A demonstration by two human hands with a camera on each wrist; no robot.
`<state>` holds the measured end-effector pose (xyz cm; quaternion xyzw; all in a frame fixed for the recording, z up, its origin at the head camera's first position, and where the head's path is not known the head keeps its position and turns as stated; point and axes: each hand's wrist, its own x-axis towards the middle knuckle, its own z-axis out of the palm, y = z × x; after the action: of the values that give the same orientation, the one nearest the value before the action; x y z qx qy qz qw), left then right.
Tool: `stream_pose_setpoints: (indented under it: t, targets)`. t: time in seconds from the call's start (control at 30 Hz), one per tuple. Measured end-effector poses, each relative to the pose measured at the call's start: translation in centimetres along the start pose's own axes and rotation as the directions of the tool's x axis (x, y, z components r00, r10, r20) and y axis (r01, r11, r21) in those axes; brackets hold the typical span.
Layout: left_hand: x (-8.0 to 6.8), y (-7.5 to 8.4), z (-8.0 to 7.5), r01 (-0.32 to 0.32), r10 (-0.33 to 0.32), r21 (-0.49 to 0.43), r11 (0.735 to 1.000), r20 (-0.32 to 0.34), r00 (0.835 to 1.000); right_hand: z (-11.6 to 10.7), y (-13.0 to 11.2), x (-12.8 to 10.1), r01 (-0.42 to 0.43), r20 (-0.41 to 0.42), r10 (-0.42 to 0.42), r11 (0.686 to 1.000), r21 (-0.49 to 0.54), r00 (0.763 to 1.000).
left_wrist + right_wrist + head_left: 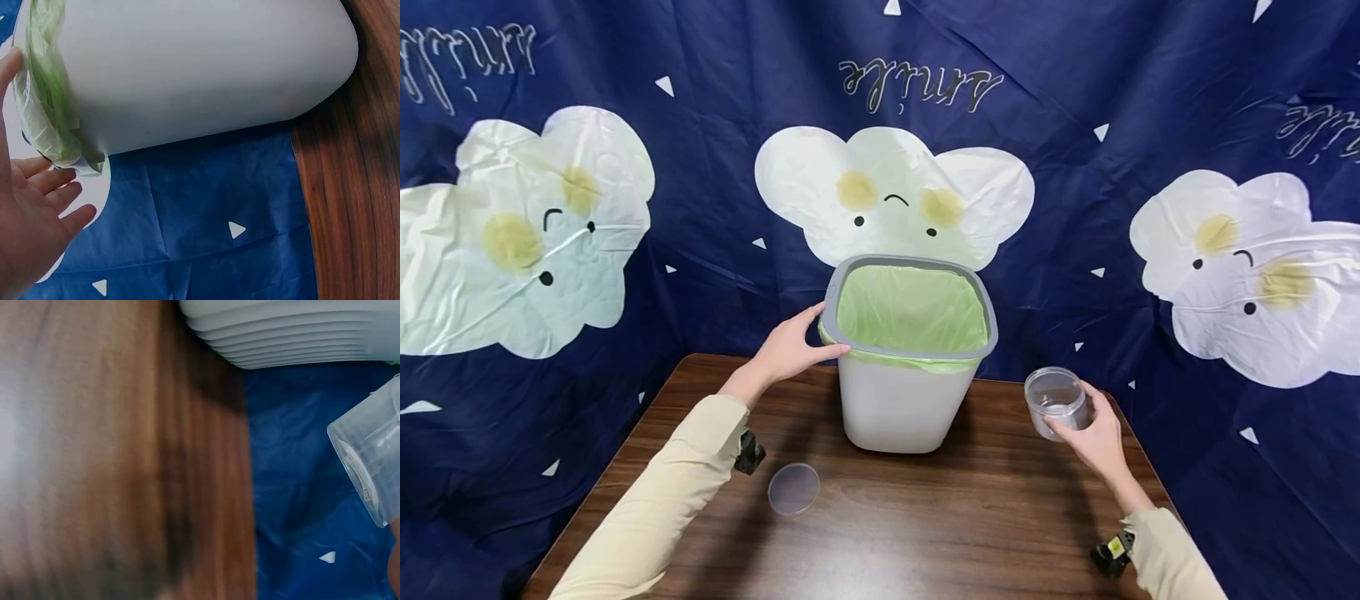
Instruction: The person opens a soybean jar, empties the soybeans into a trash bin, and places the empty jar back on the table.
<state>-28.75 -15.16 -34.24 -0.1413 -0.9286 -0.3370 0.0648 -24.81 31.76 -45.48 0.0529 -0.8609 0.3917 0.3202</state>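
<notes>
A light grey trash bin (895,408) stands on the table, with a grey rim (917,353) and a green liner bag (910,308) inside. My left hand (790,346) is at the rim's left corner, thumb along the front and fingers at the side. In the left wrist view, the fingers of that hand (37,206) look loosely extended beside the bag's folded edge (53,112). My right hand (1097,433) grips a clear plastic jar (1054,404), its top without a lid. The right wrist view catches the jar (372,447) tilted, with most of the hand out of frame.
A round clear lid (793,489) lies on the brown wooden table (910,533), left of the bin. Dark blue cloth (700,167) printed with white clouds hangs behind and around the table. The table's right edge runs close by my right hand.
</notes>
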Motion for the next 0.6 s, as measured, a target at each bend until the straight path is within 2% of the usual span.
stream_pose_setpoints:
  t: [0.2,0.6]
  targets:
    - [0.1,-0.1,-0.1,-0.006,0.006,0.003,1.0,0.004,1.0,1.3,1.2,-2.2,-0.145,0.019,0.144,0.987,0.067,0.989]
    - [0.1,-0.1,0.1,-0.005,0.005,-0.005,1.0,-0.002,1.0,3.8,2.7,-6.3,-0.293,0.025,0.292,0.953,0.077,0.956]
